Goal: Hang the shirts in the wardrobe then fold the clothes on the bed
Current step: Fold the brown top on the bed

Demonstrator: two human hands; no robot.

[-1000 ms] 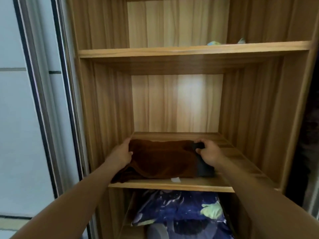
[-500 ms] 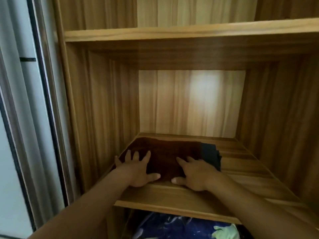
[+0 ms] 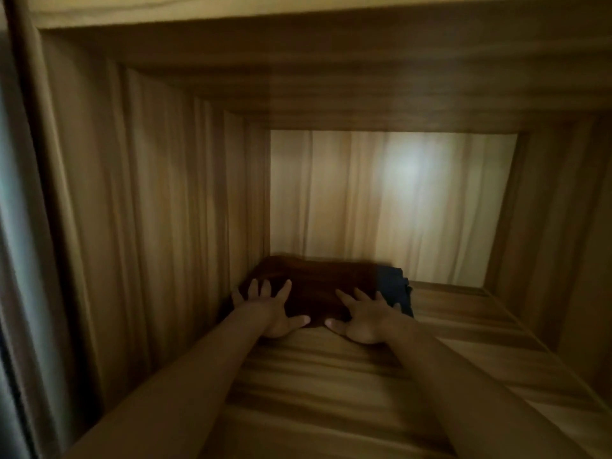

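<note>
Far left of the brown folded garment (image 3: 318,286) runs a dark door frame (image 3: 20,226). Next to it is the left side wall (image 3: 149,226) of the wooden wardrobe compartment (image 3: 298,77). The garment lies inside this compartment on the shelf board (image 3: 331,392), deep in the back left corner. Its left edge is against or just beside that wall; it is too dark to tell which.

The left hand (image 3: 270,311) rests flat on the garment's front left part, fingers straight and spread apart, thumb pointing inward along the front edge. The right hand (image 3: 362,321) lies the same way on the front right part, fingers splayed. The two thumbs are near each other but apart, and neither hand grips anything.

Touching the brown garment on its right is a folded dark blue garment (image 3: 395,288), partly behind the right hand's fingers. Behind both garments stands the pale back panel (image 3: 397,207), which carries a bright patch of light. Well to the right of the garment rises the right side wall (image 3: 563,243).
</note>
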